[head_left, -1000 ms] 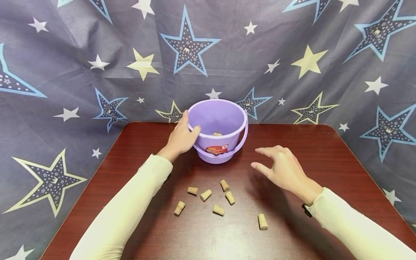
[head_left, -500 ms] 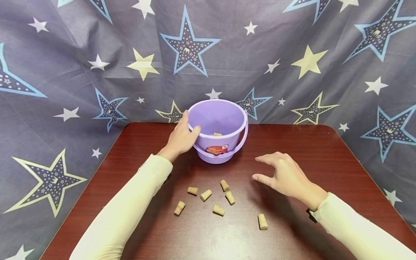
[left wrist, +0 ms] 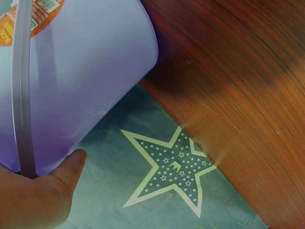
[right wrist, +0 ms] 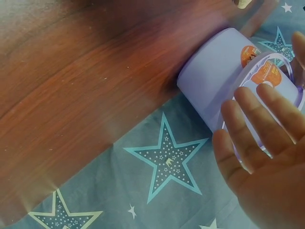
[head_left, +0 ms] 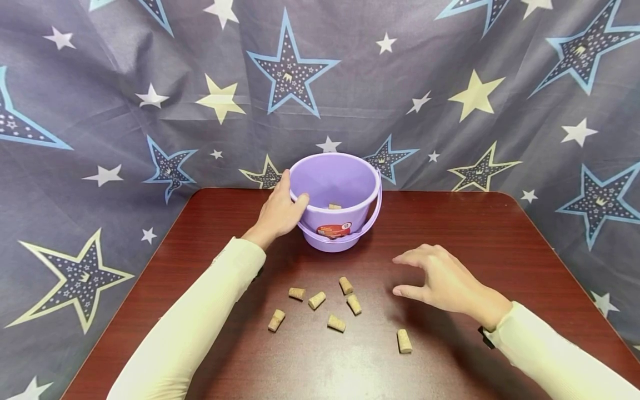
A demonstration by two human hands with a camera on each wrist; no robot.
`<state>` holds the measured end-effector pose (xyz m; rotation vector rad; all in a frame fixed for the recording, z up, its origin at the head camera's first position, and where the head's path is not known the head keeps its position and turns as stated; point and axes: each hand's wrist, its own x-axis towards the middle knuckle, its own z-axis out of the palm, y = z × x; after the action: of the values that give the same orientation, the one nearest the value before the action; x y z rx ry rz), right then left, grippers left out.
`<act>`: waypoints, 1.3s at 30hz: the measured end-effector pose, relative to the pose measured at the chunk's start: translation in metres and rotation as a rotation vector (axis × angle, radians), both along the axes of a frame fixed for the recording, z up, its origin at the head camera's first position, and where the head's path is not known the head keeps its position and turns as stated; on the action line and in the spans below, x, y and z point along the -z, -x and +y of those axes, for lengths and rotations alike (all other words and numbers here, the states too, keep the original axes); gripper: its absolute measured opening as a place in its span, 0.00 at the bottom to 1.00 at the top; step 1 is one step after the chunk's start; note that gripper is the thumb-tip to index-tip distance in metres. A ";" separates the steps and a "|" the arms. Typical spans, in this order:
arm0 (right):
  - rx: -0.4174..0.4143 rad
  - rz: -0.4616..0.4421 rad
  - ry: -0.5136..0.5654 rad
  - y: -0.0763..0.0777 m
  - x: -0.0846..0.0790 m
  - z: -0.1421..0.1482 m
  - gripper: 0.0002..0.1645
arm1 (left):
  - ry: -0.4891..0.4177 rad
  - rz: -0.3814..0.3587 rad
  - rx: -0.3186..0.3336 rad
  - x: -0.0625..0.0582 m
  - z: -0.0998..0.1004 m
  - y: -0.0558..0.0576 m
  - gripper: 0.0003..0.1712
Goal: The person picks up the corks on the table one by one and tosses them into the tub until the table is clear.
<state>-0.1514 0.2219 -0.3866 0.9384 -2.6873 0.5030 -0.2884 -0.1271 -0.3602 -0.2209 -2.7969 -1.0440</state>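
Observation:
A lilac bucket (head_left: 334, 218) stands upright at the back of the table, its handle hanging down at the front right. My left hand (head_left: 281, 210) grips its left rim, the thumb over the edge and the fingers along the outside. At least one cork (head_left: 335, 206) shows inside it. Several more corks lie scattered on the table, one cork (head_left: 345, 285) just in front of the bucket. Another cork (head_left: 404, 341) lies alone at the right. My right hand (head_left: 446, 280) hovers above and behind that cork, its fingers relaxed and holding nothing.
The dark red wooden table (head_left: 240, 222) ends at a rounded far edge. Directly behind it hangs a grey cloth (head_left: 370, 111) printed with stars. A red label (head_left: 334, 230) is stuck on the bucket's front.
My right hand has moved toward me and slightly to the right, away from the bucket. The left hand, the bucket and the corks stay in place.

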 end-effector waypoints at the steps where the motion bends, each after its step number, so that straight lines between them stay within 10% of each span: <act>1: -0.004 -0.004 -0.002 -0.001 0.000 0.001 0.33 | 0.001 0.000 0.000 0.000 0.000 0.000 0.51; 39: -0.188 -0.101 -0.149 -0.027 0.016 -0.006 0.24 | -0.002 -0.006 0.005 -0.003 0.000 -0.003 0.51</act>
<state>-0.1244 0.2159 -0.4030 1.2468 -2.7726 0.4012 -0.2852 -0.1267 -0.3576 -0.2245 -2.8014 -1.0506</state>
